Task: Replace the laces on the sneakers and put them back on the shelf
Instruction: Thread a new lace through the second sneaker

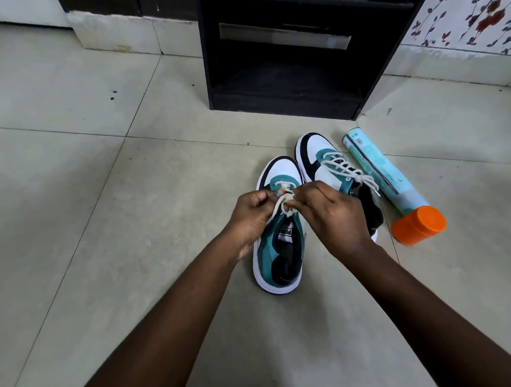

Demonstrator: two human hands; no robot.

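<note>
Pinching the white lace (280,204) from both sides, the left hand (252,213) and right hand (331,216) meet over the near sneaker (278,252), which sits on the floor (104,188) with its toe pointing away — a position that keeps the eyelets facing up and within easy reach. Each hand grips a strand near the lower eyelets, so threading looks only begun on this shoe. The far sneaker (330,167), just beside it, already carries a crossed lace up its tongue. A spray can (385,177) with an orange cap lies to the right. Beyond stands the dark shelf (284,93), its lower bay open — likely where the pair returns.
</note>
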